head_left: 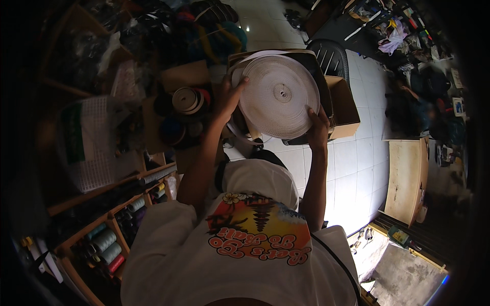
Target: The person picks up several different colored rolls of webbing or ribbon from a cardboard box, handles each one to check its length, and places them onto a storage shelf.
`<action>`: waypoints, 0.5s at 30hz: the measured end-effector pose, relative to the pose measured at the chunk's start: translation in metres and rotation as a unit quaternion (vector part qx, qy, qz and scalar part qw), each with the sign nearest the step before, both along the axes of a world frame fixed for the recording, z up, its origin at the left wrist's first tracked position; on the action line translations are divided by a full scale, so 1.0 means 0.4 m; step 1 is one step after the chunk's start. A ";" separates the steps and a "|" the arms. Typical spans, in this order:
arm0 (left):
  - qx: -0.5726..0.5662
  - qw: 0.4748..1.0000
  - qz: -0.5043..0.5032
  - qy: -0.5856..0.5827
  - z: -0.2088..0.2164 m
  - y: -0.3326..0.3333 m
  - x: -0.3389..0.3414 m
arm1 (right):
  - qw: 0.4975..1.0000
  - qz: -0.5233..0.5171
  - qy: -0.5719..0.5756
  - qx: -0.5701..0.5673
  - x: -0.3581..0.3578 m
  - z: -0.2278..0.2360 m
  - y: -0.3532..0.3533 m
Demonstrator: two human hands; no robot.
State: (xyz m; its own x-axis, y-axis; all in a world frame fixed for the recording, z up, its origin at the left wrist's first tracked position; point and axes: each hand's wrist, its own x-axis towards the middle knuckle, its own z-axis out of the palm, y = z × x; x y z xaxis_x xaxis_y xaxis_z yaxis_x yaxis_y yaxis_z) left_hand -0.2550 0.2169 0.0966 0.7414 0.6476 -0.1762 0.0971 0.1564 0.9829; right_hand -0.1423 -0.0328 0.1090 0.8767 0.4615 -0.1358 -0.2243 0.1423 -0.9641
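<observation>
Between my two hands is a large flat roll of pale webbing (278,109), wound in a tight spiral around a small centre hole. My left hand (230,99) grips its left edge, thumb resting on the top face. On the lower right edge my right hand (319,126) is closed, its thumb also on top and its other fingers hidden underneath. A loose loop of the strap hangs along the roll's left side. The roll hides most of the dark-lined box (322,76) beneath it.
Left of my arm, a cardboard box (153,120) holds smaller strap rolls (187,100). An open carton (345,109) and black chair (332,53) stand to the right. Thread spools (104,245) fill wooden shelving at lower left, below a white perforated basket (94,168). A wooden panel (403,178) stands far right.
</observation>
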 end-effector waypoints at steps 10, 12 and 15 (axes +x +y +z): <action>-0.013 0.997 -0.069 0.029 -0.016 -0.088 -0.008 | 0.995 -0.009 0.030 -0.095 -0.107 0.028 -0.184; -0.048 0.996 -0.067 0.046 0.036 -0.111 -0.017 | 0.996 -0.019 0.046 -0.077 -0.141 0.024 -0.212; -0.010 0.992 -0.127 0.017 0.011 -0.117 -0.011 | 0.996 -0.023 0.057 -0.066 -0.168 -0.003 -0.252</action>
State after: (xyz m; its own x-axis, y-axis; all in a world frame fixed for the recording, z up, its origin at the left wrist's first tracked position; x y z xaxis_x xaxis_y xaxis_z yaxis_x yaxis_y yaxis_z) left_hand -0.2595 0.1700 0.1009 0.8734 0.4368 -0.2154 0.1694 0.1421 0.9752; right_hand -0.2094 -0.1338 0.1080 0.8716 0.3930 -0.2930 -0.3297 0.0279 -0.9437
